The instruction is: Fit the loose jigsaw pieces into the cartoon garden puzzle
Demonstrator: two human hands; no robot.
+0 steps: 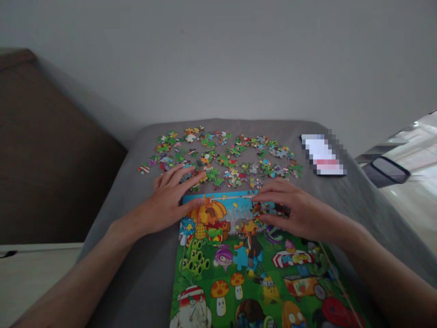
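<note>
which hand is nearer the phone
Right: the right hand is left of the phone, over the upper right of the board; the left hand farther left, at its upper left.

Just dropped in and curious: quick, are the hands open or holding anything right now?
Left hand: open, fingers spread by the loose puzzle pieces.
Right hand: fingers bent over the board; cannot tell whether it holds anything.

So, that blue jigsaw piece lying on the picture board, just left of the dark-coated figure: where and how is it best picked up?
Probably by opposite outer edges, thumb against fingertip, coming from above: the blue jigsaw piece appears to lie flat on the picture board, so its underside is hidden, while its knobbed outline offers edges to catch. The right hand looks nearer.
</note>
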